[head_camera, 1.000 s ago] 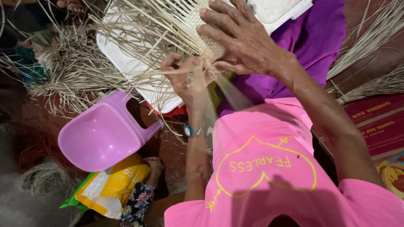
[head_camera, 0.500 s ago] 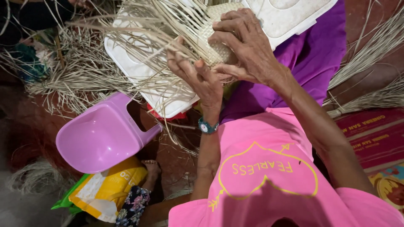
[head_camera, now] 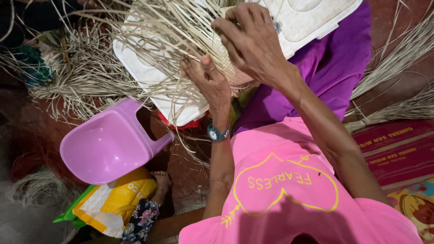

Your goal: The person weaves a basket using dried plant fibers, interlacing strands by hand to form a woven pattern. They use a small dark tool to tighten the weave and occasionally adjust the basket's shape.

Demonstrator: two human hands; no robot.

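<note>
Item: woven piece (head_camera: 230, 68), pale straw, part-finished. It is being held at the 12 o'clock side of the view, over a white plastic board (head_camera: 144, 77) that is being used as a work surface across the lap, which would be keeping the weave flat and raised to the hands.

Left hand (head_camera: 209, 83): it is being pressed against the near edge of the weave, fingers curled and pinching loose strands, seemingly so that the finished rows are being kept from slipping. A blue-green watch (head_camera: 218, 133) is being worn on this wrist.

Right hand (head_camera: 253, 43): it is being laid over the top of the weave, fingers bent and closed on strands; exactly which strand is being gripped cannot be told.

Loose straw (head_camera: 90, 77): it is being fanned out from the weave toward 9 and 10 o'clock, free ends left long for working in. More bundles (head_camera: 398, 58) are being kept at 3 o'clock, within reach.

Lilac plastic stool (head_camera: 108, 144): lying tipped at 8 o'clock, apart from the hands.

Yellow bag (head_camera: 113, 201): at 7 o'clock, just beside the stool.
</note>
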